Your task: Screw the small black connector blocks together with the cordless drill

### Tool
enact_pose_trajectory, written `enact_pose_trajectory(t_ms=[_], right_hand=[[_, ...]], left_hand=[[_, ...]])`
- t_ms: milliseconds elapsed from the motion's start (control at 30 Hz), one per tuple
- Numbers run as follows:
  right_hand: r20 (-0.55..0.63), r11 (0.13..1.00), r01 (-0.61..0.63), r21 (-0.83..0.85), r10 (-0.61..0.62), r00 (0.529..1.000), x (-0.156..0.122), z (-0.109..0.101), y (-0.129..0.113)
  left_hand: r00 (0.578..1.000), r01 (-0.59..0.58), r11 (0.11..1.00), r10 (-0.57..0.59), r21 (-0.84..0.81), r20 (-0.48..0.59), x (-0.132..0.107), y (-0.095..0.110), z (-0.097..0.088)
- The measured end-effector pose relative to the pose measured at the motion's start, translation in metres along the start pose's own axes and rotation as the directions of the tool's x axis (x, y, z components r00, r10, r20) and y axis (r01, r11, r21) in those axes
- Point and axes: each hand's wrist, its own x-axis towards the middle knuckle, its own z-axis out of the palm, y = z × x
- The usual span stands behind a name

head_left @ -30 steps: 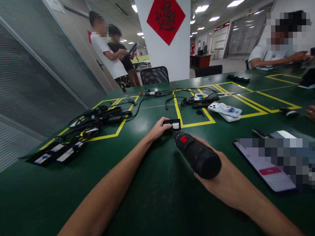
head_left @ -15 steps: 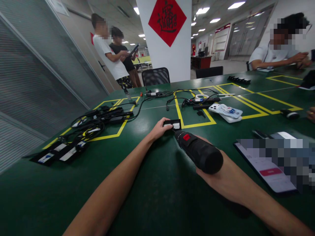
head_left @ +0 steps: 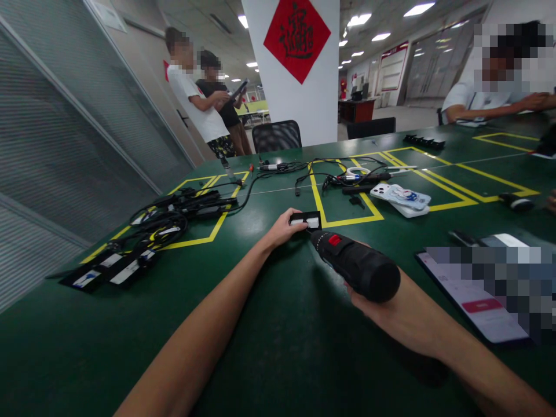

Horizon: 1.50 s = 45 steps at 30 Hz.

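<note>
My left hand point(head_left: 283, 229) grips the left end of a small black rectangular part with white pieces in it point(head_left: 313, 222), low over the green table point(head_left: 260, 324). In my right hand point(head_left: 382, 310) is a black cordless drill point(head_left: 354, 263) with a red switch on top. Its nose points forward and left, and its tip reaches the near edge of the black part. Whether the tip touches the part I cannot tell. The drill body hides most of my right fingers.
Black cables point(head_left: 182, 211) and flat black parts point(head_left: 125, 269) lie at left. Farther back are more cables, a tool with a cord point(head_left: 373, 176) and phones point(head_left: 402, 200). A tablet point(head_left: 482, 301) lies at right. One person point(head_left: 482, 98) sits at far right; two stand at back left.
The view has shifted slightly, and the drill's rear end sits a little farther right. Both hands keep their holds on the black part and the drill.
</note>
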Motion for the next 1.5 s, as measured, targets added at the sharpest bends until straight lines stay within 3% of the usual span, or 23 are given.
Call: enact_pose_trajectory(t_ms=[600, 867, 1167, 1433, 1500], right_hand=[[-0.015, 1.000, 0.000, -0.001, 0.000, 1.000, -0.003, -0.001, -0.001], [0.021, 0.994, -0.110, 0.025, 0.110, 0.994, -0.001, -0.001, 0.001], [0.028, 1.000, -0.012, 0.008, 0.012, 1.000, 0.000, 0.001, -0.003], [-0.128, 0.991, -0.087, -0.102, 0.073, 0.989, -0.015, -0.005, -0.005], [-0.105, 0.975, -0.142, -0.173, 0.126, 0.987, -0.019, -0.003, -0.005]], left_hand=[[1.000, 0.011, 1.000, -0.011, -0.016, 0.018, -0.002, 0.005, -0.001], [1.000, -0.002, 1.000, 0.002, -0.004, 0.022, -0.001, 0.001, 0.000], [1.000, -0.003, 1.000, 0.003, 0.009, 0.002, -0.002, 0.001, -0.002], [1.000, -0.018, 1.000, 0.018, 0.004, -0.026, -0.005, 0.001, 0.001], [0.999, -0.031, 0.999, 0.031, 0.007, -0.037, -0.007, 0.004, 0.002]])
